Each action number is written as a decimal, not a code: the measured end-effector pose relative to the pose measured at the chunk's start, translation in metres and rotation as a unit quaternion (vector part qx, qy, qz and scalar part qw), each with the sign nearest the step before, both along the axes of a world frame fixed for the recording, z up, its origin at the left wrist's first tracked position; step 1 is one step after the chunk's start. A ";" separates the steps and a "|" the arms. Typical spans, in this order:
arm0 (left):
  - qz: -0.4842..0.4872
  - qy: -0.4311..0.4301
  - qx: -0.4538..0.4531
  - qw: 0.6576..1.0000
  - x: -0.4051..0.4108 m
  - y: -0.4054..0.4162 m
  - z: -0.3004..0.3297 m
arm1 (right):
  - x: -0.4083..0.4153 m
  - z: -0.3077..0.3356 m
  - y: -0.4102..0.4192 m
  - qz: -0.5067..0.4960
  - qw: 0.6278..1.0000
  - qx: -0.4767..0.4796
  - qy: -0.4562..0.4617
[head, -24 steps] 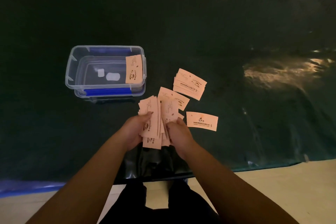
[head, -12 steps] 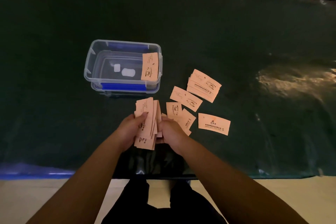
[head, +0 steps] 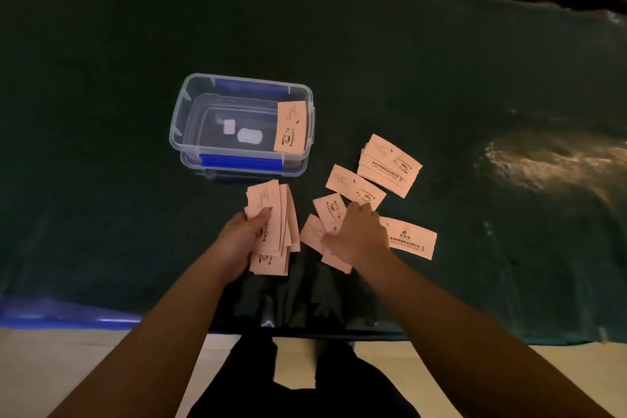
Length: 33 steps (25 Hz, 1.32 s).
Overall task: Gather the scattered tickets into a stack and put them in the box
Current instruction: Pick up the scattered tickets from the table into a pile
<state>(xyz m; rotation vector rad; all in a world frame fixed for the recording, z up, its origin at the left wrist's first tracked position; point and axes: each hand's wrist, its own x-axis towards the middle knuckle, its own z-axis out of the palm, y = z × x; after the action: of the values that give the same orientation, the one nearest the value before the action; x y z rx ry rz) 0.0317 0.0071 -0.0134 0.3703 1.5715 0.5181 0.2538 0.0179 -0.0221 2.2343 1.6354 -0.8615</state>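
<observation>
My left hand (head: pixel 239 241) grips a fanned stack of pink tickets (head: pixel 271 214), held just in front of the clear plastic box (head: pixel 190 112). One ticket (head: pixel 291 127) leans inside the box at its right end. My right hand (head: pixel 359 234) lies palm down on loose tickets (head: pixel 330 209) on the green cloth, its fingers spread over them. More tickets lie to the right: a single one (head: pixel 412 237), another (head: pixel 349 183) beyond my fingers, and a small pile (head: pixel 390 163) farther back.
The dark green cloth (head: pixel 101 180) covers the table, with a shiny wrinkled patch (head: pixel 543 159) at the right. The table's front edge (head: pixel 68 319) shows a blue strip. My legs and a pale floor (head: pixel 34 366) are below.
My right hand has left the held stack and moved right onto the loose tickets. The left hand keeps the stack. The view has shifted, so the box sits farther right in the frame.
</observation>
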 end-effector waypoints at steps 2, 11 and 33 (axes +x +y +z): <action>-0.018 0.023 -0.001 1.000 -0.001 0.004 0.001 | 0.008 0.003 -0.001 0.073 0.997 -0.008 0.017; -0.078 0.011 0.002 0.997 0.021 0.014 0.014 | 0.041 0.007 -0.022 0.180 0.979 0.068 0.065; -0.239 0.072 0.021 0.968 0.089 0.011 0.023 | 0.052 0.012 -0.045 -0.154 0.953 0.076 0.250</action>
<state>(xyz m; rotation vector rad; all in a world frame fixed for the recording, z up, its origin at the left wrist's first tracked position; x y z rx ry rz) 0.1208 0.0184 0.0091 0.8091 1.5422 0.1526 0.3060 -0.0270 -0.0099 2.5728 1.6061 -1.5360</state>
